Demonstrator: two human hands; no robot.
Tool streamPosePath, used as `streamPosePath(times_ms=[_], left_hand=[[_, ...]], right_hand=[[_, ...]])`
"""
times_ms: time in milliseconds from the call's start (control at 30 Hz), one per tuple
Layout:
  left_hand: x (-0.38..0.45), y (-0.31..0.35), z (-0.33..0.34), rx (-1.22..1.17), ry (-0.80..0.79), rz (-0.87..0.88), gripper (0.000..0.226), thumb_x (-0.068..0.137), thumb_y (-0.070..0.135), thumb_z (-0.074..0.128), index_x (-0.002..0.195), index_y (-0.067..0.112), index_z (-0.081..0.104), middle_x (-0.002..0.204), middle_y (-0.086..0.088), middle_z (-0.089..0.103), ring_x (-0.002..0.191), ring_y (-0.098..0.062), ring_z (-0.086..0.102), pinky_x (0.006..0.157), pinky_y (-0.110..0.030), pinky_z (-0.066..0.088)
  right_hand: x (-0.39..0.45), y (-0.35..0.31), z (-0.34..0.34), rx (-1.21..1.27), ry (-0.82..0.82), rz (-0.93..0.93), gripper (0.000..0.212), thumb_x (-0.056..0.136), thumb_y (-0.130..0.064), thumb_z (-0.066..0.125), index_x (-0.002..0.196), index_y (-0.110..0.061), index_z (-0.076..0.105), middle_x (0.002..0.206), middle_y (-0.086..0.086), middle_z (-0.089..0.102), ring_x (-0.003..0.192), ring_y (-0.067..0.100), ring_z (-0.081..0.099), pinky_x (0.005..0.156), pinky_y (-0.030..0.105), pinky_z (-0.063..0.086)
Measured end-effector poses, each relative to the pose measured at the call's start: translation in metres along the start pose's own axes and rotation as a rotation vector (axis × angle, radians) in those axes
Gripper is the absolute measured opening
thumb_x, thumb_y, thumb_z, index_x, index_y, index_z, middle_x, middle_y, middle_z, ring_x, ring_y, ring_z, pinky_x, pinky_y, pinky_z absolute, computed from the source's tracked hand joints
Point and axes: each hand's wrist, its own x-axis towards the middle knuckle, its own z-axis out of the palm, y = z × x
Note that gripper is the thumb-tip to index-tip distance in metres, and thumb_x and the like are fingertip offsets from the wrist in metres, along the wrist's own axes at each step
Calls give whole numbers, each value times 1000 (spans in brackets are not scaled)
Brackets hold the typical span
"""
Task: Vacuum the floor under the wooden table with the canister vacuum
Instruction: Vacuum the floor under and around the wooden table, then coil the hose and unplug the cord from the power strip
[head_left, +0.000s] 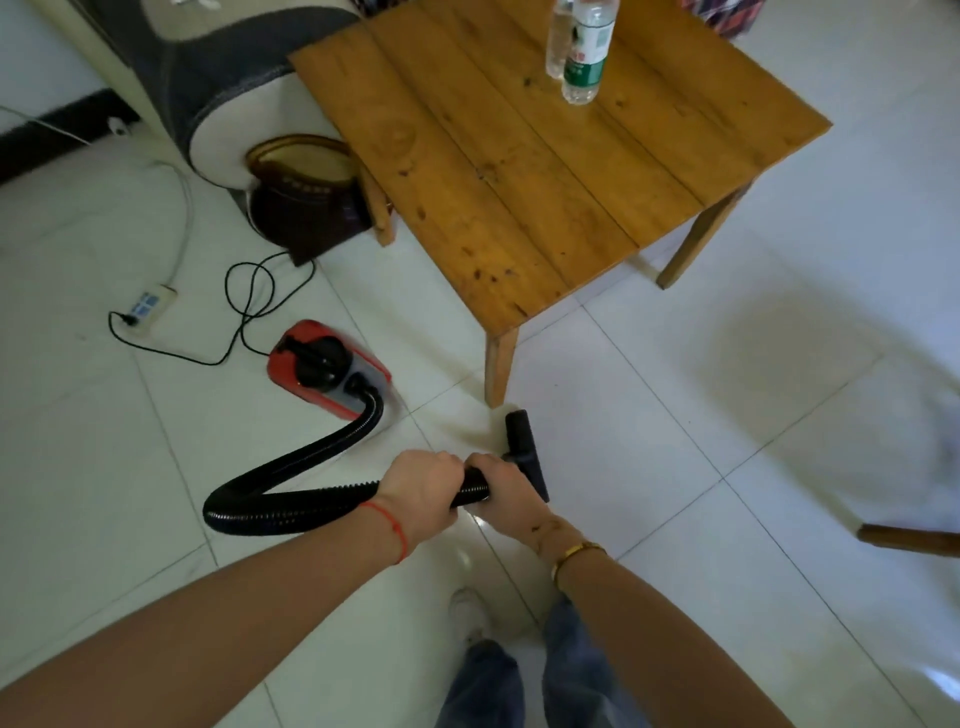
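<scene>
Hands first: your left hand (423, 493) and right hand (506, 491) are both wrapped around the black ribbed hose (291, 483) of the canister vacuum, close together near its working end. The left hand grips a little further back, knuckles up, with a red string on its wrist. The right hand grips right behind the black nozzle (527, 452), with a gold bracelet on its wrist. Both forearms reach forward and down from the bottom of the view, and your legs and one shoe show beneath them.

The nozzle sits low over the white tiled floor (675, 415), just beside the nearest leg (500, 366) of the wooden table, not yet under it. The tabletop (519, 171) stretches away ahead of you and carries two clear plastic bottles (582, 52) near its far side. The red canister (327, 366) rests on the floor to your left, well apart from the table, its hose curving back to your hands in a loop. Its black cord (249, 291) runs to a white power strip (150, 304) further left.

To do this step well, you will probably need to bend lower and slide the nozzle flat along the tiles past that leg, steering to its right or left so it does not knock the wood. Watch the slack in the hose so the canister does not drag or tip.
</scene>
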Motion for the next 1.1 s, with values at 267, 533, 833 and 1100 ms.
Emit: streamPosePath(times_ms=[267,533,833,1100], left_hand=[[-32,-45,9,71,49,-55,24,92,23,49,115,15,50,107,-2,62,93,-20,64,68,-28,39],[-32,-104,-24,140,164,-76,30,90,24,55,118,15,47,109,-3,61,96,-21,62,73,-31,44],[-27,-184,-63,131,276,-94,34,92,29,53,122,15,47,115,-3,59,102,-21,57,84,-30,41],[-2,-248,-75,55,288,-27,33,85,38,63,109,19,52,101,2,62,92,-18,60,79,-30,46]], right_hand=[[13,-50,34,96,42,18,21,77,-14,67,95,-17,57,93,2,63,86,19,59,80,30,49],[47,-79,21,125,110,101,19,81,-7,65,99,-8,61,84,-1,59,77,13,54,61,6,37],[90,-114,-7,148,145,148,21,81,-6,66,101,-7,61,87,-2,59,79,11,53,64,2,38],[127,-150,-8,192,207,213,21,78,-4,67,98,-7,61,92,8,66,83,19,57,76,26,44]])
